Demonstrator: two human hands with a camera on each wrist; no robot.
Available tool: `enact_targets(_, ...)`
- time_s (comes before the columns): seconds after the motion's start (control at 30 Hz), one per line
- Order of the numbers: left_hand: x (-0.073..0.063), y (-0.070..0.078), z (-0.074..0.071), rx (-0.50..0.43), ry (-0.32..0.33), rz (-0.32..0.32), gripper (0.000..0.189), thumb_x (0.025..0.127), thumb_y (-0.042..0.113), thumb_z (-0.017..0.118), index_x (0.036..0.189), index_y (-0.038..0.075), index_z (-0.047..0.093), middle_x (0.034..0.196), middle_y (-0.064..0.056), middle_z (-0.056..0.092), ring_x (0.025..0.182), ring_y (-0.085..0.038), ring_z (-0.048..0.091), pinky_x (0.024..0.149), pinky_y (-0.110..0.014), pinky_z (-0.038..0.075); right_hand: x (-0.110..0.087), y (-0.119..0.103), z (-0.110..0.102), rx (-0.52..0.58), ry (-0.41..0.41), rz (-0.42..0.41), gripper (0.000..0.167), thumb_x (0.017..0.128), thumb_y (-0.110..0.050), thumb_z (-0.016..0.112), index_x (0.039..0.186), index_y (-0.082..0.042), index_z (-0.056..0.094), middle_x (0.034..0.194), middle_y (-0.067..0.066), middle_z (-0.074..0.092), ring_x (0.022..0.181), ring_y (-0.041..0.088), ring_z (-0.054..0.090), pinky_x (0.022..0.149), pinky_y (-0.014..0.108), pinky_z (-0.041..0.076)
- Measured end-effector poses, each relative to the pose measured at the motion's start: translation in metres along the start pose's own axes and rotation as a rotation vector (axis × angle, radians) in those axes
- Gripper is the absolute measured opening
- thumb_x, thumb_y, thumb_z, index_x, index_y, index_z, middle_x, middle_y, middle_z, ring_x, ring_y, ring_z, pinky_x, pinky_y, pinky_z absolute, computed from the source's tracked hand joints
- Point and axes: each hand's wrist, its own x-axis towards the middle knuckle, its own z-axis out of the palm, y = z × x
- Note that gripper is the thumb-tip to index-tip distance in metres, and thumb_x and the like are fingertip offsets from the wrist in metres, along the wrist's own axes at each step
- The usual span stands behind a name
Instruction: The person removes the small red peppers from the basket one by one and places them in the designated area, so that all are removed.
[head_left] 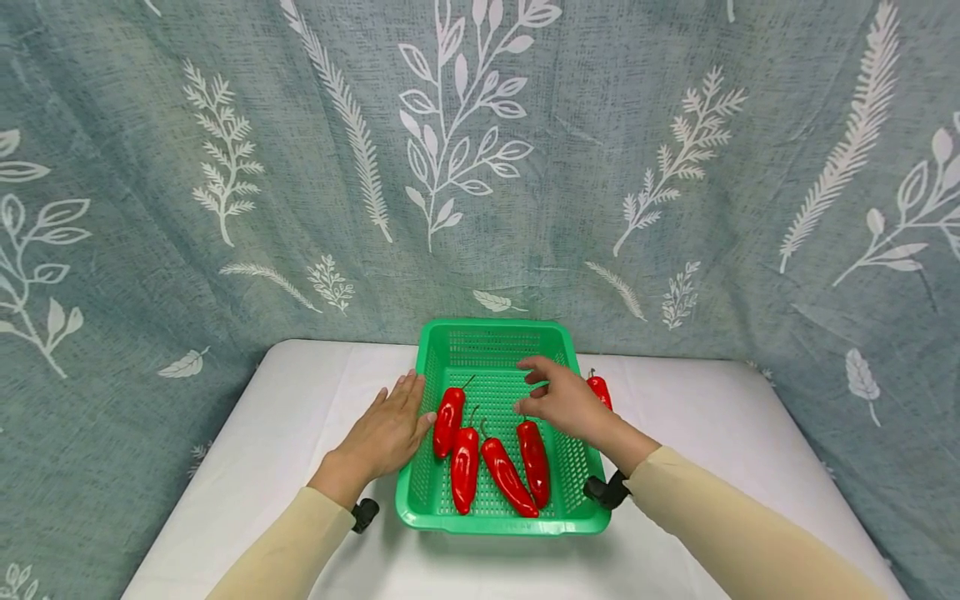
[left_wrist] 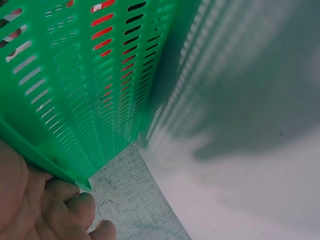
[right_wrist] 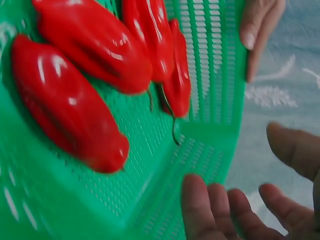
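A green perforated plastic basket (head_left: 495, 527) holds several glossy red peppers; the rightmost pepper (head_left: 533, 467) lies just below my right hand (head_left: 564, 402) in the head view. That hand hovers over the basket's right side, thumb and fingers spread apart with nothing between them. In the right wrist view its fingertips (right_wrist: 196, 192) stand apart from the nearest pepper (right_wrist: 70, 107). My left hand (head_left: 386, 429) rests with fairly straight fingers along the basket's left rim (left_wrist: 45, 165). Beside the left hand lies the leftmost pepper (head_left: 449, 421), inside the basket.
Another red pepper (head_left: 599, 390) lies outside the basket on the right, partly hidden by the right hand. White cloth (head_left: 697, 417) covers the table. Behind it hangs a grey-green curtain (head_left: 555, 233) with white leaf prints.
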Motion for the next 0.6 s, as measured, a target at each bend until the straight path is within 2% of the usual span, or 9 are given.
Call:
enact_targets(0.07,0.0,0.0,0.0,-0.009,-0.002,-0.004,0.07,0.113,0.036,0.046,0.162,-0.01,0.027,0.171,-0.027,0.025,0.159,-0.043,0.026,0.129,-0.06,0.025,0.002,-0.001,0.007,0.043,-0.068,0.002,0.062,0.091,-0.012,0.08,0.149,-0.008,0.056,0.138,0.021,0.063,0.119,0.037,0.067,0.087,0.042,0.062)
enact_targets(0.2,0.0,0.0,0.0,-0.011,-0.007,-0.01,0.07,0.114,0.036,0.046,0.162,-0.009,0.026,0.171,-0.027,0.024,0.16,-0.042,0.026,0.129,-0.06,0.025,0.007,0.001,0.02,0.071,-0.185,0.031,0.064,0.088,-0.007,0.082,0.147,-0.011,0.058,0.139,0.022,0.061,0.11,0.028,0.07,0.083,0.039,0.062)
enact_targets(0.3,0.001,-0.001,0.0,-0.005,-0.011,-0.007,0.07,0.114,0.037,0.045,0.163,-0.009,0.025,0.172,-0.026,0.023,0.16,-0.041,0.025,0.129,-0.059,0.025,0.009,0.003,0.028,0.081,-0.251,0.068,0.065,0.088,-0.005,0.083,0.148,-0.012,0.058,0.142,0.025,0.058,0.097,0.024,0.072,0.083,0.043,0.063)
enact_targets(0.47,0.001,0.0,-0.001,-0.008,-0.011,-0.006,0.071,0.114,0.038,0.045,0.163,-0.009,0.025,0.172,-0.026,0.023,0.16,-0.041,0.025,0.129,-0.059,0.025,0.011,0.007,0.038,0.07,-0.317,0.11,0.068,0.087,-0.003,0.084,0.149,-0.011,0.058,0.144,0.026,0.057,0.085,0.029,0.071,0.077,0.044,0.064)
enact_targets(0.6,0.0,-0.001,-0.002,-0.004,-0.012,-0.013,0.071,0.113,0.038,0.045,0.163,-0.009,0.025,0.172,-0.026,0.023,0.16,-0.041,0.025,0.129,-0.059,0.025,0.011,0.008,0.045,-0.003,-0.328,0.105,0.069,0.084,-0.005,0.086,0.147,-0.012,0.06,0.14,0.023,0.06,0.089,0.029,0.068,0.075,0.041,0.062)
